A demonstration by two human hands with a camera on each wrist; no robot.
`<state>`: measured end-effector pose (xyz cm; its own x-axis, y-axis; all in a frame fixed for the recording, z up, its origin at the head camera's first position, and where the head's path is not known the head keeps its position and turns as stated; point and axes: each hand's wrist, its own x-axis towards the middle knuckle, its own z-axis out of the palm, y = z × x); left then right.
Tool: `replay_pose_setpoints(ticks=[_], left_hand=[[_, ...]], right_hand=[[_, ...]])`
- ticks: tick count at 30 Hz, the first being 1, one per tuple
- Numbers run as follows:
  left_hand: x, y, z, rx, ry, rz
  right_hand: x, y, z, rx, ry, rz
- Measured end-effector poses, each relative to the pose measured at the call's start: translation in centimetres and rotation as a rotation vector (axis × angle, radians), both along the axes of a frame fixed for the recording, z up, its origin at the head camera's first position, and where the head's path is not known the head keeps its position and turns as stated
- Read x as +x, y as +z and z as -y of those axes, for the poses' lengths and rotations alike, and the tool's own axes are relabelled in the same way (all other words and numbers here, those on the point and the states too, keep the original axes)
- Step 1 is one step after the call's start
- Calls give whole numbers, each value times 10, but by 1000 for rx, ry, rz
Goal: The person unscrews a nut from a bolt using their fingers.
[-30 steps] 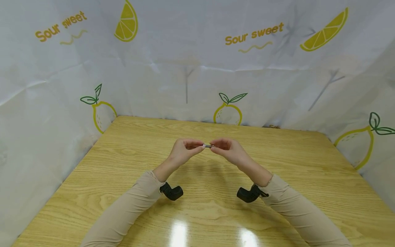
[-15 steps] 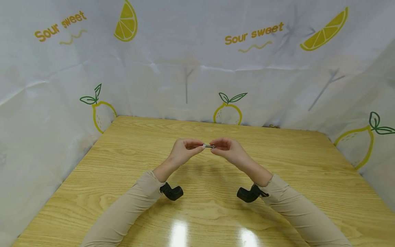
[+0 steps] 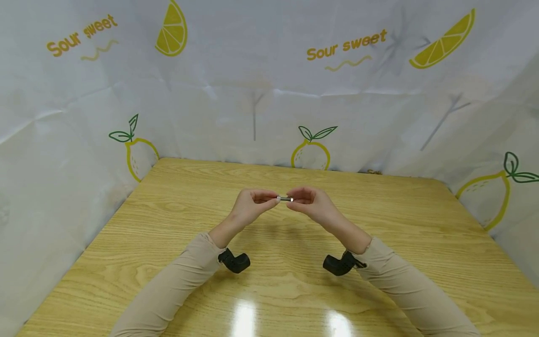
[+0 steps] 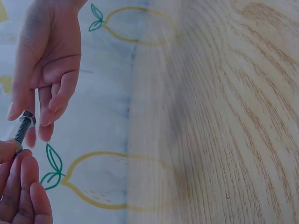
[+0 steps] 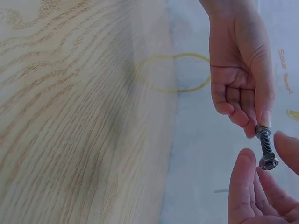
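A metal bolt (image 3: 285, 199) is held level in the air above the wooden table. My left hand (image 3: 246, 206) pinches one end of it between thumb and fingertips; in the right wrist view those fingertips cover part of that end. At the other end of the threaded shank (image 5: 266, 143) sits a hex nut (image 5: 268, 162). Around the nut, my right hand (image 3: 317, 206) has its thumb and fingers spread, and a gap shows between them and the metal in the right wrist view. The left wrist view also shows the nut (image 4: 28, 119) beside the right thumb.
The wooden table (image 3: 168, 262) stretches beneath both forearms. A white cloth (image 3: 236, 112) printed with lemons hangs behind it and along the sides. Each wrist carries a black camera mount, the left one (image 3: 235, 263) and the right one (image 3: 337, 265).
The right fingertips, which covered the nut end one second ago, have parted from it, and more of that end now shows. The left hand stays in place with the bolt.
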<state>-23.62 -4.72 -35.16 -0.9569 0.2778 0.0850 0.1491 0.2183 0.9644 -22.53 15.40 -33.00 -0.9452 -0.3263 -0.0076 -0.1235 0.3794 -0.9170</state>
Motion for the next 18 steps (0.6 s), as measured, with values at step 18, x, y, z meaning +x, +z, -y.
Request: replay_pose_setpoints(ticks=[18], left_hand=[[0,0,-1,0,10,3]], right_hand=[[-1,1,-2,1,46,60]])
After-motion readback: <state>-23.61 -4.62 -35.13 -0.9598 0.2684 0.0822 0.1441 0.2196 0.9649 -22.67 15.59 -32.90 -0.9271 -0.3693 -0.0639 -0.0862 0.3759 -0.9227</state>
